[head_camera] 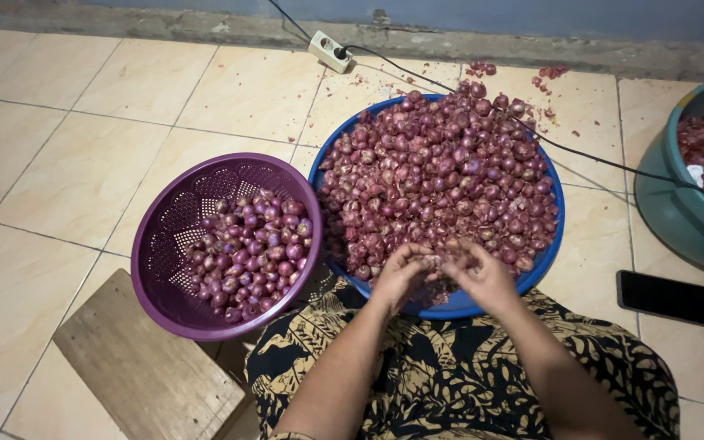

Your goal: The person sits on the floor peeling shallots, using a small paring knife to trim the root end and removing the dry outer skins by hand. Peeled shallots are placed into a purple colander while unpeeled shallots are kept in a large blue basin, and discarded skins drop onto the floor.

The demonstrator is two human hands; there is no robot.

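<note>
Rough wooden board [144, 367] sits lower left of the blue bowl [552, 236]. Touching that bowl's left rim is a purple perforated plastic basket [169, 244] of glossy peeled shallots [250, 253]. The bowl's heaped with papery-skinned ones [442, 171]. At its near rim, left hand [401, 273] and right hand [482, 273] share a narrow grip pinching one shallot [436, 262].
</note>
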